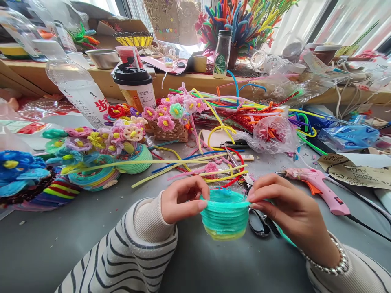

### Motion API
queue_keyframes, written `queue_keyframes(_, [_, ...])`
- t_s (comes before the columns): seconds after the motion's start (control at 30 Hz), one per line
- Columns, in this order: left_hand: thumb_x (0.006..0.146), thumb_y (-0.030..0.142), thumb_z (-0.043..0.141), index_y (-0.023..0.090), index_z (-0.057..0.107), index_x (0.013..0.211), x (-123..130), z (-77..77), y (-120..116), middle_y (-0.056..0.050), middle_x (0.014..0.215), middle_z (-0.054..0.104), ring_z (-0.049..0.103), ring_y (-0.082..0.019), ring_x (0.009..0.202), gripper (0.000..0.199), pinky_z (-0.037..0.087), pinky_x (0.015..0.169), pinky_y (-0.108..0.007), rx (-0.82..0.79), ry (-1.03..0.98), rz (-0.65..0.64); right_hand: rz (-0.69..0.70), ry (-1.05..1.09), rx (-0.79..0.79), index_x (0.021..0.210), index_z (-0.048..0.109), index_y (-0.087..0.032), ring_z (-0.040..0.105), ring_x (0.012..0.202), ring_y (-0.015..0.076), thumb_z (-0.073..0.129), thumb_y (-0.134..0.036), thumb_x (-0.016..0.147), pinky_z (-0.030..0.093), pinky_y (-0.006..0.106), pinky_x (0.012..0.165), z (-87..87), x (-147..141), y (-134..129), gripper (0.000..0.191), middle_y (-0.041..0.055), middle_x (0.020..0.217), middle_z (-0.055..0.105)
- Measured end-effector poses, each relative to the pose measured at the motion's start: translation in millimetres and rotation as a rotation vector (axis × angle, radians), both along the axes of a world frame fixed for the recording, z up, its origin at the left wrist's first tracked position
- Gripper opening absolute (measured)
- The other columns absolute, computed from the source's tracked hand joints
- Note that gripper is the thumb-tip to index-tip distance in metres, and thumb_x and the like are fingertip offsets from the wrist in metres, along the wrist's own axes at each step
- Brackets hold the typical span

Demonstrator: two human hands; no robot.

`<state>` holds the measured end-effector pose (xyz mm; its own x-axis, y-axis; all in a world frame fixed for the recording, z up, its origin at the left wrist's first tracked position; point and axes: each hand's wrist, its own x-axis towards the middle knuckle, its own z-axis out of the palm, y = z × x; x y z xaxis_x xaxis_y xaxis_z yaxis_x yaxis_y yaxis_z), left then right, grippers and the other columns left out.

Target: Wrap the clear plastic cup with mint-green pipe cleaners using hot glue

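Note:
A small clear cup [225, 217] wrapped in turquoise pipe cleaner, yellow-green at its base, is held up between my hands. My left hand [185, 198] pinches its left rim with thumb and forefinger. At the right rim, my right hand [288, 205] pinches a turquoise pipe cleaner [285, 236] whose tail runs out below the palm. The upper edge of the cup shows bare clear plastic. Behind the cup and right hand lie black-handled scissors [259, 223], partly hidden.
To the right lies a pink hot glue gun [324, 185] with its cord. Loose pipe cleaners [183, 162] cross the table behind the cup. Wrapped pots with fuzzy flowers [134, 158] stand at left, near a plastic bottle [81, 89] and a paper coffee cup [136, 89].

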<state>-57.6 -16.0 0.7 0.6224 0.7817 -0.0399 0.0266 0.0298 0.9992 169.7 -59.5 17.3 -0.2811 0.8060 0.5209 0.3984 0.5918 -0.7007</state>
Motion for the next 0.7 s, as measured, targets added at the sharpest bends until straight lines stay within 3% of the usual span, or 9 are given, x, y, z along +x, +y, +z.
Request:
queue_keyframes(0.2, [0.067, 0.045, 0.063, 0.017, 0.050, 0.068, -0.9, -1.5, -0.3, -0.001, 0.067, 0.047, 0.042, -0.011, 0.061, 0.032, 0.031, 0.054, -0.025, -0.043, -0.111, -0.042, 0.092, 0.162, -0.283, 0.076, 0.062, -0.020, 0.056, 0.075, 0.0136, 0.060, -0.023, 0.077, 0.050, 0.023, 0.062, -2.7, 0.2, 2.1, 0.004, 0.0036, 0.077, 0.055])
queue_keyframes(0.37, [0.066, 0.047, 0.064, 0.017, 0.051, 0.067, -1.1, -0.4, 0.4, -0.001, 0.067, 0.047, 0.044, -0.012, 0.063, 0.033, 0.033, 0.056, -0.026, -0.072, -0.132, -0.079, 0.134, 0.200, -0.506, 0.081, 0.057, -0.022, 0.050, 0.068, 0.0112, 0.063, -0.035, 0.073, 0.047, 0.021, 0.056, -3.0, 3.0, 2.2, 0.017, 0.0005, 0.079, 0.051])
queue_keyframes(0.5, [0.066, 0.049, 0.063, 0.017, 0.050, 0.067, -1.1, 2.5, 1.0, -0.002, 0.069, 0.048, 0.045, -0.013, 0.064, 0.035, 0.035, 0.058, -0.027, -0.069, -0.080, -0.142, 0.235, 0.109, -0.567, 0.090, 0.062, -0.023, 0.049, 0.069, 0.0116, 0.058, -0.045, 0.075, 0.046, 0.023, 0.056, 0.9, 5.1, 3.1, 0.026, 0.0025, 0.087, 0.050])
queue_keyframes(0.7, [0.066, 0.049, 0.063, 0.017, 0.050, 0.066, -1.0, 0.8, -0.5, -0.002, 0.067, 0.048, 0.043, -0.012, 0.062, 0.035, 0.034, 0.056, -0.027, -0.066, -0.115, -0.131, 0.303, 0.099, -0.642, 0.075, 0.063, -0.019, 0.050, 0.069, 0.0116, 0.055, -0.046, 0.076, 0.045, 0.023, 0.053, 4.2, 3.2, 3.0, 0.028, 0.0052, 0.091, 0.048])
